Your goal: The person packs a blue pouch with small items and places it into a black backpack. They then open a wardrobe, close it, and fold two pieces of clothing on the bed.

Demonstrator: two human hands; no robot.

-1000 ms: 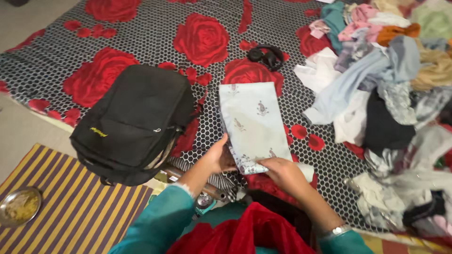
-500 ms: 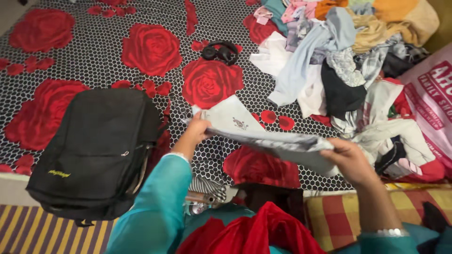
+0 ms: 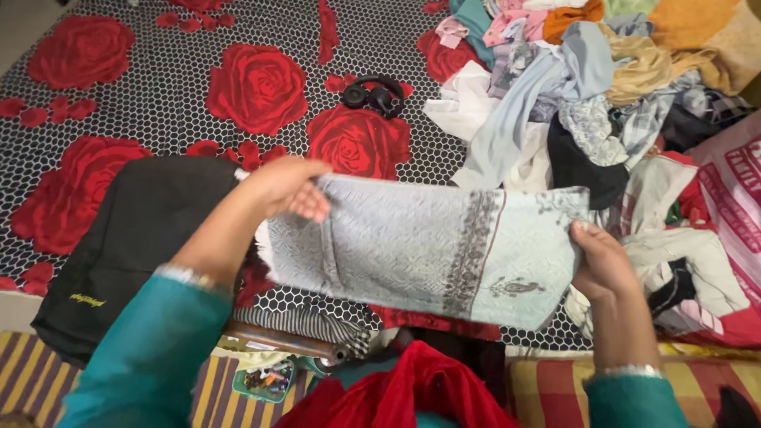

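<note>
At far left a striped yellow-and-purple mat point(image 3: 24, 372) lies on the floor beside a bed whose black honeycomb-patterned bedspread point(image 3: 158, 95) carries big red roses, and a black backpack point(image 3: 119, 238) rests on its near edge. Above the middle of the bed the left hand point(image 3: 281, 186) and right hand point(image 3: 602, 265), held well apart, each pinch one end of a pale grey folded cloth point(image 3: 420, 246) with a dark patterned band, stretched out flat between them. Black headphones point(image 3: 372, 93) lie on the bedspread behind it, and a heap of mixed clothes point(image 3: 602, 103) fills the right side.
</note>
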